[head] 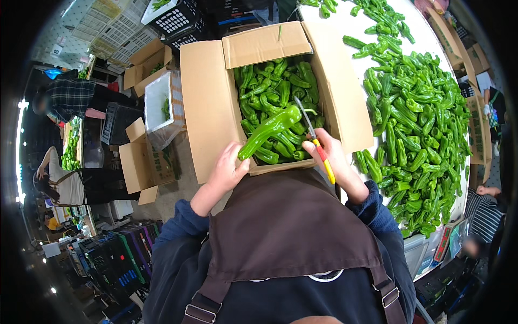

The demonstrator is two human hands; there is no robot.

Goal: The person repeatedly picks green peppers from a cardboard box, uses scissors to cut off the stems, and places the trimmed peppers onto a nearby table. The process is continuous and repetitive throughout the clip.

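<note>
My left hand grips the tip of a long green pepper, whose stem end points up and to the right. In my right hand is a pair of small scissors or snips with red and yellow handles. Their blades lie beside the pepper's pale stem; whether they touch it I cannot tell. Both hands are over the near side of an open cardboard box with its flaps spread. Many green peppers fill much of the box, partly hidden by the held one.
A white table on the right bears a large heap of green peppers. To the left stand a white foam box, another cardboard box and stacked dark crates. Other people are at both sides.
</note>
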